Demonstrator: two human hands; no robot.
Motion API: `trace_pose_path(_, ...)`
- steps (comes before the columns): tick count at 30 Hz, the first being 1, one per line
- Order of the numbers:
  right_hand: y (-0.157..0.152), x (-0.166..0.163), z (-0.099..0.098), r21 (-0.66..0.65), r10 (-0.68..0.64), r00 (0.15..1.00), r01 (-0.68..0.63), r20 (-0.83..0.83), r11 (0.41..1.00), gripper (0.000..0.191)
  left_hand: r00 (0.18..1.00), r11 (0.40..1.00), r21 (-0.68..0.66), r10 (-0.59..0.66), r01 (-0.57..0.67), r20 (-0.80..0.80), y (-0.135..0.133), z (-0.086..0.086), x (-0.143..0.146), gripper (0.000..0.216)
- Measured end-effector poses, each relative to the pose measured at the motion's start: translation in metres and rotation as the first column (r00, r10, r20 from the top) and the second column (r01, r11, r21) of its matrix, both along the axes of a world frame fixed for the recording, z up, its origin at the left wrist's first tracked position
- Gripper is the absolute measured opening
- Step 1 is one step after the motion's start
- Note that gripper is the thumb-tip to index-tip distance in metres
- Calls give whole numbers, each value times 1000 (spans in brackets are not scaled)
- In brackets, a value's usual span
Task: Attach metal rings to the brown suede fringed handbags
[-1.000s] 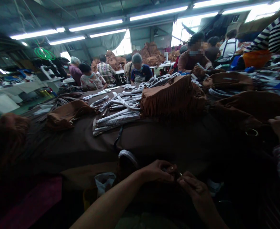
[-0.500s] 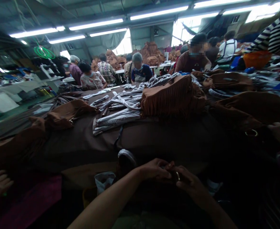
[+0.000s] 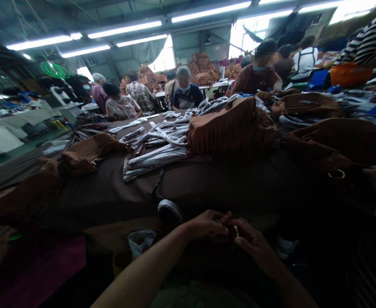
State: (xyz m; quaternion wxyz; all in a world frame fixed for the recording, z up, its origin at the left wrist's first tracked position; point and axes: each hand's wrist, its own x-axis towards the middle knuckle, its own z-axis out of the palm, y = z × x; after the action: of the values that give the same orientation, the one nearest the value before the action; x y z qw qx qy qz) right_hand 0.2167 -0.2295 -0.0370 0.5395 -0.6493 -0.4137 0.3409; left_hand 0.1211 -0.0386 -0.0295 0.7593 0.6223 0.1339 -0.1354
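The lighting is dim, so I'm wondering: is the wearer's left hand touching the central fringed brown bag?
Apart: the head view shows a stretch of dark brown work surface between the left hand and the fringed brown bag.

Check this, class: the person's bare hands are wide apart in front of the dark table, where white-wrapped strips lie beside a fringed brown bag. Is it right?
Not quite: the head view shows the left hand and right hand close together, at a small brown piece. The rest stands: bare hands in front of the dark table, white-wrapped strips beside the fringed brown bag.
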Motion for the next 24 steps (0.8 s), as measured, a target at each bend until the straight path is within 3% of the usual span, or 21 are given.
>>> trace_pose_path(7,-5,9,9,-61,71,995,-67,63,996,42,999,998,51,-36,35,11,0,3,-1,40)
trace_pose_path(15,-6,4,6,-6,64,994,-65,-94,998,38,998,998,10,-56,57,-9,-3,3,0,41)
trace_pose_path(24,-5,2,8,-16,37,995,-38,-94,999,41,999,997,59,-44,45,-19,-2,6,-1,41)
